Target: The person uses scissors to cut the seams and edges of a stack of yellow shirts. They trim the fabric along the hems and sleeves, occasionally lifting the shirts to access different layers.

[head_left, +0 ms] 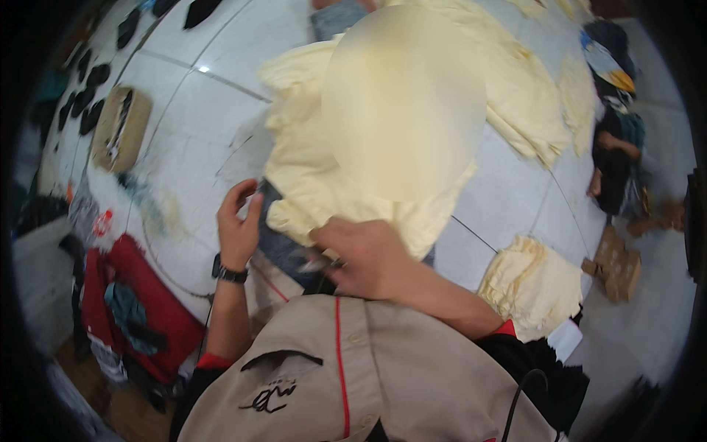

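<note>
A pale yellow garment (302, 166) spreads over my lap and the floor in front of me; a smooth blur hides its middle. My right hand (368, 254) is closed at the garment's near edge. From its fingers sticks a small metal tool (315, 262), perhaps thread snips, too smeared to be sure. Just left of the fabric, my left hand (239, 228) is raised with thumb and fingers apart, holding nothing. A dark watch (230, 271) circles that wrist. Blue-grey cloth (283, 250) shows under the garment between my hands.
To the right lies a folded pale yellow garment pile (534, 287), with a brown cardboard piece (615, 267) beyond it. Red cloth (162, 313) lies at the left. Farther off are a beige oblong container (123, 129) and several dark shoes (88, 96). Another person's arm (618, 144) shows at far right.
</note>
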Available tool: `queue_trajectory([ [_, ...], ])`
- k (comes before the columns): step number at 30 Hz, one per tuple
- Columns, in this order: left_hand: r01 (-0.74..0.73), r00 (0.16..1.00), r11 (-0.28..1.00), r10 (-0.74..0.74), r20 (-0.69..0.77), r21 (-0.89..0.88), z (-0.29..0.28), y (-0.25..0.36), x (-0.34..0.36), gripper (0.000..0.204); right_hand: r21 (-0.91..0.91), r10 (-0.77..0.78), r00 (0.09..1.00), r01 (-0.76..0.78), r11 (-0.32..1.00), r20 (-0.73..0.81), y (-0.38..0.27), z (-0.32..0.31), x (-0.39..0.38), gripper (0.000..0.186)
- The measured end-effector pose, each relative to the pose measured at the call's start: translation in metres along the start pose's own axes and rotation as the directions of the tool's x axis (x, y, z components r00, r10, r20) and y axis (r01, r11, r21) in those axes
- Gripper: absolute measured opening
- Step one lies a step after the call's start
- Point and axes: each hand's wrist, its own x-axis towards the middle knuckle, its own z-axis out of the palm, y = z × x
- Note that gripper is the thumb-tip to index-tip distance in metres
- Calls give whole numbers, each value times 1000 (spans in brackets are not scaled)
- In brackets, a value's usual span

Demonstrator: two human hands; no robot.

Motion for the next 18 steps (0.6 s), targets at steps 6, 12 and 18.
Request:
queue_trajectory([
  [6,-165,982,983,172,-79,84,16,29,-4,32,209,215,795,-114,971,-567,24,-57,-39,25],
  [12,105,994,945,-94,51,-311,32,-2,17,47,469,516,472,-224,854,-715,36,-77,-57,8],
  [18,129,991,893,-128,33,-432,20,15,14,41,-288,250,960,-206,935,125,0,-15,1,23],
])
